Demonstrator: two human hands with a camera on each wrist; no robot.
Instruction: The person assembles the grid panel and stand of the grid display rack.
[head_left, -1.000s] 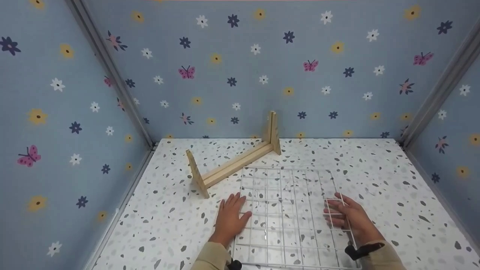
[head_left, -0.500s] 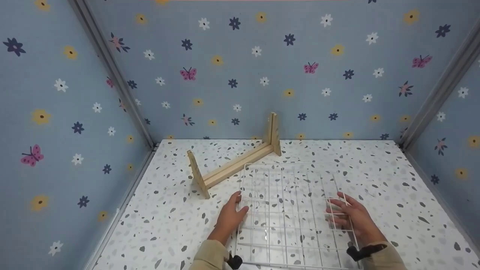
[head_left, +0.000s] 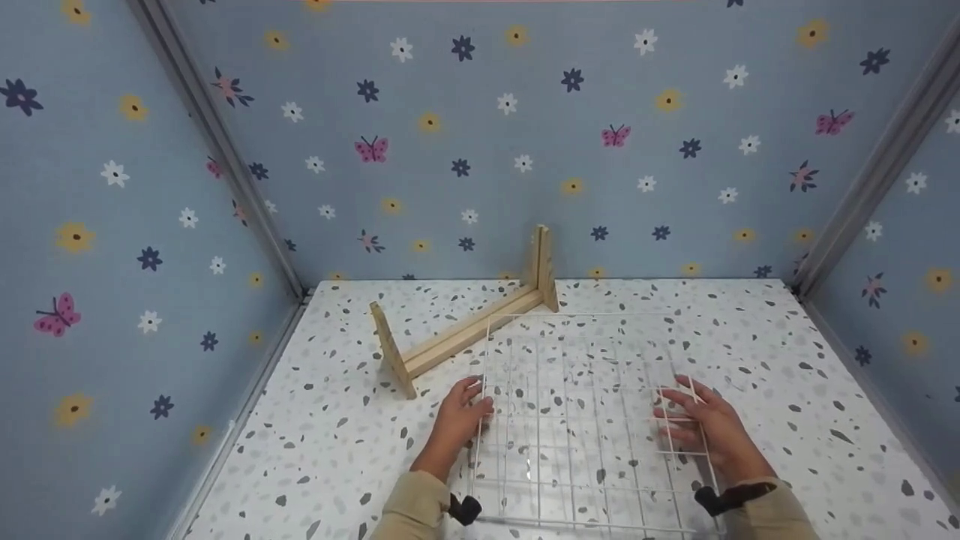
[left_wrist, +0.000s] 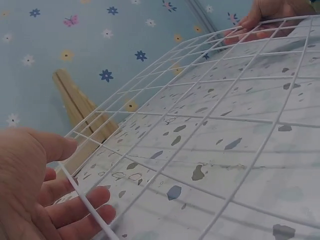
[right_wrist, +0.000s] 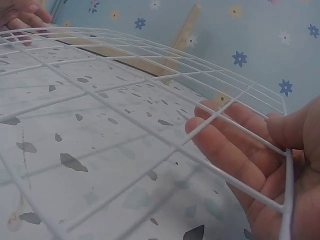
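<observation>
A white wire grid panel (head_left: pixel 538 435) spans the space between both hands, raised off the speckled table with its shadow below. My left hand (head_left: pixel 452 420) holds its left edge; in the left wrist view the thumb lies over the wire and the fingers (left_wrist: pixel 80 210) pass beneath. On the opposite edge my right hand (head_left: pixel 716 427) grips the rim wire, thumb above and fingers (right_wrist: pixel 225 150) extending under the mesh. Behind the panel, a wooden stand (head_left: pixel 476 330) with two uprights joined by a grooved crossbar stands at an angle.
The white speckled tabletop (head_left: pixel 330 450) reaches back to a blue wall (head_left: pixel 495 187) printed with flowers and butterflies. Side walls with grey corner posts (head_left: pixel 225 150) close off the left and right. The panel's far edge overlaps the stand's crossbar in the head view.
My left hand has gone from lying flat beside the panel to gripping its left edge. The panel has risen, its far edge shifting upward in view. The stand has stayed put.
</observation>
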